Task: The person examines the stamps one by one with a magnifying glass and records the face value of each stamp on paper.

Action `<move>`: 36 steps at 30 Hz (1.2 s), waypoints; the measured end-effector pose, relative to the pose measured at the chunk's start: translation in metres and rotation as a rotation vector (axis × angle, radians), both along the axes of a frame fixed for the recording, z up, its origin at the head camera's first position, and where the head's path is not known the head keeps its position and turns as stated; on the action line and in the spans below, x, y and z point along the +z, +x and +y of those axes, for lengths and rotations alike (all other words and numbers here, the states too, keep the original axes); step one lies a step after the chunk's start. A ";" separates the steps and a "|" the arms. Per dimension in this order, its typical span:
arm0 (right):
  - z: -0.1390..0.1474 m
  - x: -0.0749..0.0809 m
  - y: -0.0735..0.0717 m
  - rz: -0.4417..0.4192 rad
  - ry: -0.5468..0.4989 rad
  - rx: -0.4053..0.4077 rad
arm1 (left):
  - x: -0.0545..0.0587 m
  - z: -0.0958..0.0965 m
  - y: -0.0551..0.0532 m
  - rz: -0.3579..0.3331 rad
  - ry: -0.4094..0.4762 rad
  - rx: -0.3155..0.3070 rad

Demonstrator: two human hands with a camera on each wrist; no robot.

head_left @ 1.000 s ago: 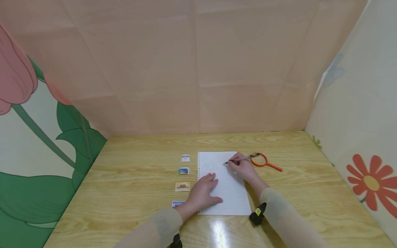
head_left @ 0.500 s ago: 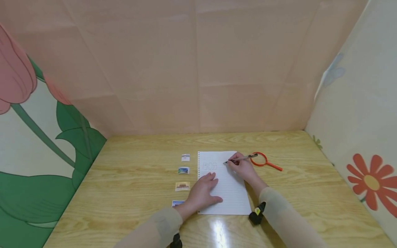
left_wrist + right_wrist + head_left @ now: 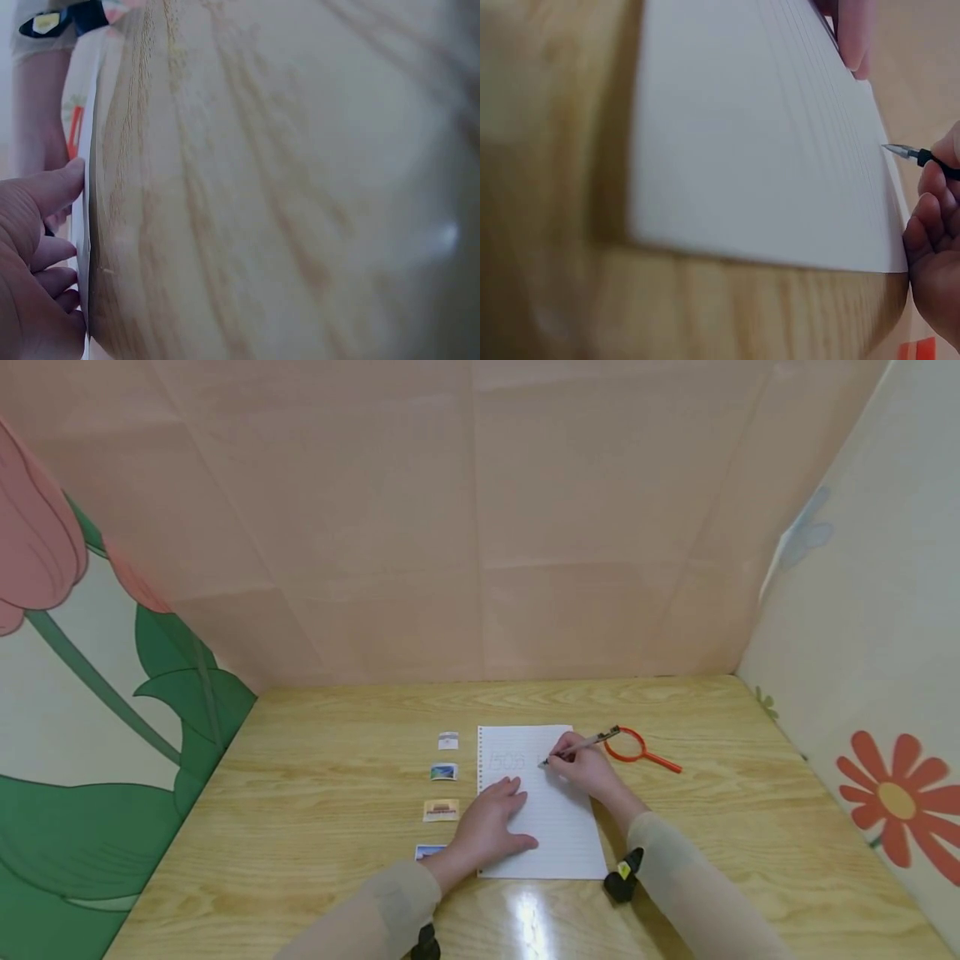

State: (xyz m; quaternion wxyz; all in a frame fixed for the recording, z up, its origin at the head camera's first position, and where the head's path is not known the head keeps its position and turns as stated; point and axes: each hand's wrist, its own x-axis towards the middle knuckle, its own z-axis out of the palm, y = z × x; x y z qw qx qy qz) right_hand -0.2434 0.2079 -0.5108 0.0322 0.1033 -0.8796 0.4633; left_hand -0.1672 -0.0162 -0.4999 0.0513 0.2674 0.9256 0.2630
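A lined white sheet of paper (image 3: 555,835) with punched holes along its left edge lies on the table. Faint handwritten characters (image 3: 507,762) stand near its top left. My left hand (image 3: 491,827) rests spread on the sheet's left side, thumb pointing right. My right hand (image 3: 588,770) pinches a pen (image 3: 592,741) over the upper right of the sheet, its tip just right of the writing. In the right wrist view the pen's silver tip (image 3: 901,150) points at the paper, and the other fingers curl beneath it. In the left wrist view the thumb (image 3: 64,187) lies along the sheet's edge.
A red magnifying glass (image 3: 663,763) lies right of the sheet. Left of it, small picture cards run in a column: a whitish one (image 3: 447,741), a blue-green one (image 3: 444,772), a yellow one (image 3: 441,811) and a blue one (image 3: 429,852) partly under my left wrist.
The pen tip has shifted slightly down the sheet, and the pen's rear end has swung a little up and left. My left hand stays in place.
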 end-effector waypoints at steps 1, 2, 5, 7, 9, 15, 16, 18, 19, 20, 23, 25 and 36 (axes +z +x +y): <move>0.000 0.000 0.000 -0.002 0.002 0.013 | 0.000 0.000 0.000 0.004 -0.001 -0.001; 0.000 0.001 0.001 -0.005 0.005 0.023 | 0.000 0.000 0.000 0.008 -0.004 -0.002; 0.001 0.001 0.001 -0.006 0.007 0.041 | 0.000 0.000 0.000 0.014 -0.005 -0.004; 0.002 0.002 0.001 -0.015 0.003 0.046 | 0.000 0.000 0.001 0.014 -0.003 -0.005; 0.003 0.002 0.002 -0.040 -0.022 0.025 | 0.001 0.000 0.001 0.010 0.001 -0.006; 0.006 0.002 0.004 -0.096 -0.083 -0.053 | 0.001 0.001 0.001 0.003 0.003 -0.004; 0.006 0.002 0.004 -0.096 -0.085 -0.056 | 0.000 0.001 0.001 0.002 0.003 -0.003; 0.007 0.001 0.005 -0.089 -0.082 -0.052 | 0.000 0.001 0.001 -0.006 0.001 0.001; 0.007 0.001 0.005 -0.085 -0.078 -0.052 | 0.000 0.001 0.001 -0.007 0.002 0.002; 0.008 0.000 0.005 -0.080 -0.073 -0.054 | 0.000 0.001 0.001 -0.010 0.004 0.003; 0.008 0.001 0.006 -0.064 -0.055 -0.043 | 0.000 0.001 0.001 -0.018 0.008 0.005; 0.007 0.001 0.007 -0.058 -0.045 -0.043 | 0.001 0.000 0.001 -0.021 0.011 0.004; 0.004 0.003 0.007 -0.035 0.007 -0.035 | 0.000 0.000 0.001 -0.003 0.002 0.002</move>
